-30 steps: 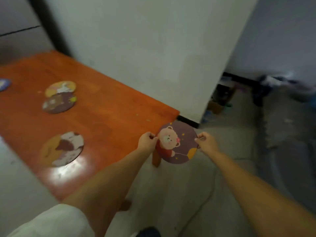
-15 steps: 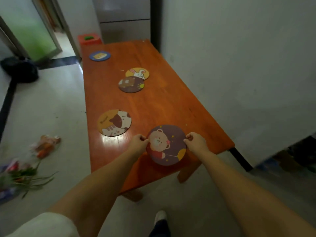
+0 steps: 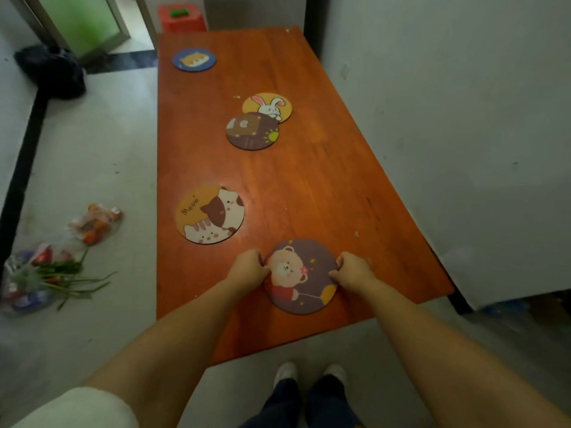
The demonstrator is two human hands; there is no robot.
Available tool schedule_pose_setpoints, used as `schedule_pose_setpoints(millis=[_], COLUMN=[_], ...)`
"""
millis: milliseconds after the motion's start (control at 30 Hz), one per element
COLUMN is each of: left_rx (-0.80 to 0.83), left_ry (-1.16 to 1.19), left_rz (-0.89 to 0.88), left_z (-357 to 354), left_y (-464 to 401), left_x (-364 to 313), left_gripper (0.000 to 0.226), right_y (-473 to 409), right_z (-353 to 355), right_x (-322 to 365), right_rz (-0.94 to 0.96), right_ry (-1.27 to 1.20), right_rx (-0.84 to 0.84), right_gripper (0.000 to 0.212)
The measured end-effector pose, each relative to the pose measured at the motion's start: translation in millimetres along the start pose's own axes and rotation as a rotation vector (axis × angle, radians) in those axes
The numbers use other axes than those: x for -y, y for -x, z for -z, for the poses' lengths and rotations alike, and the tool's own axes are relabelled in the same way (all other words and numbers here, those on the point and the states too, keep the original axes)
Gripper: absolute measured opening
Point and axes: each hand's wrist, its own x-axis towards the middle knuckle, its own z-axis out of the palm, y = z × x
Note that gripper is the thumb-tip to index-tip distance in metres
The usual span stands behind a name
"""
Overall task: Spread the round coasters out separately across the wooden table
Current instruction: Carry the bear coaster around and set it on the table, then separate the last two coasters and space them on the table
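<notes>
A purple coaster with a pink bear (image 3: 304, 278) lies flat near the front of the orange wooden table (image 3: 324, 186). My left hand (image 3: 248, 268) pinches its left edge and my right hand (image 3: 352, 271) pinches its right edge. A cat coaster marked "Meow" (image 3: 210, 214) lies apart on the table's left side. Farther back, a dark brown bear coaster (image 3: 251, 131) overlaps the front of a yellow rabbit coaster (image 3: 268, 105). A blue coaster (image 3: 194, 59) lies alone at the far left corner.
A white wall (image 3: 448, 118) runs along the table's right edge. On the floor to the left lie flowers in wrapping (image 3: 46, 273) and a black bag (image 3: 52, 69). A red stool (image 3: 180, 17) stands behind the table's far end. My feet (image 3: 309, 373) are by the front edge.
Both hands carried the pink bear coater from beyond the table's corner onto the tabletop and lowered it flat near the front. The view swung to look down the table's length.
</notes>
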Motion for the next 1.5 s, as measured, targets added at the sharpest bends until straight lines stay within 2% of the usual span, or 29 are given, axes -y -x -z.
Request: schedule_pose_setpoints(millis=[67, 167, 300, 433, 500, 767, 833, 900, 1067, 1133, 1233, 1367, 1433, 1500], left_rx=[0.012, 0.046, 0.066, -0.038, -0.079, -0.030, -0.039, -0.052, -0.045, -0.053, -0.112, -0.231, -0.313, -0.388], left_ry=[-0.063, -0.130, -0.113, -0.030, -0.021, 0.028, 0.055, 0.105, 0.233, 0.247, 0.287, 0.355, 0.388, 0.416], left_rz=[-0.027, -0.032, -0.056, -0.159, -0.220, -0.354, -0.335, -0.289, -0.192, -0.180, -0.132, -0.014, 0.051, 0.130], left_z=[2.8, 11.5, 21.0, 16.9, 9.9, -74.3, -104.1, -133.9, -193.8, -201.5, -190.6, -160.4, -144.8, -129.6], left_y=[-1.9, -8.8, -25.1, -44.9, -56.3, -105.4, -114.9, -121.4, -126.9, -131.7, -150.5, -183.1, -198.8, -214.3], left_x=[-2.7, -11.8, -46.1, -108.1, -146.0, -308.1, -352.2, -395.7, -491.4, -516.4, -532.4, -513.4, -495.3, -477.3], left_gripper=[0.024, 0.024, 0.021, 0.013, 0.013, 0.010, 0.010, 0.021, 0.028, 0.027, 0.027, 0.022, 0.009, 0.009], right_y=[-2.0, -7.7, -16.7, -27.6, -32.2, -60.3, -69.6, -78.4, -113.1, -132.5, -166.5, -214.5, -238.6, -263.1], right_z=[4.9, 17.7, 53.8, 109.1, 136.7, 243.9, 278.5, 315.6, 401.0, 424.2, 445.6, 452.4, 452.7, 452.8], right_x=[0.5, 0.6, -4.3, -28.0, -49.9, -189.1, -225.3, -258.4, -316.0, -321.5, -311.3, -269.8, -239.6, -206.5], right_rz=[0.027, 0.045, 0.037, 0.040, 0.030, -0.032, -0.028, -0.031, 0.006, 0.039, 0.108, 0.220, 0.285, 0.349], right_ry=[0.098, 0.175, 0.016, -0.072, -0.088, -0.157, -0.173, -0.195, -0.163, -0.161, -0.142, -0.064, -0.021, 0.016], right_rx=[0.028, 0.029, -0.057, -0.191, -0.261, -0.369, -0.371, -0.359, -0.314, -0.296, -0.253, -0.162, -0.122, -0.090], right_gripper=[0.021, 0.042, 0.043, 0.031, 0.028, 0.020, 0.014, 0.012, 0.018, 0.022, 0.017, 0.014, 0.016, 0.021])
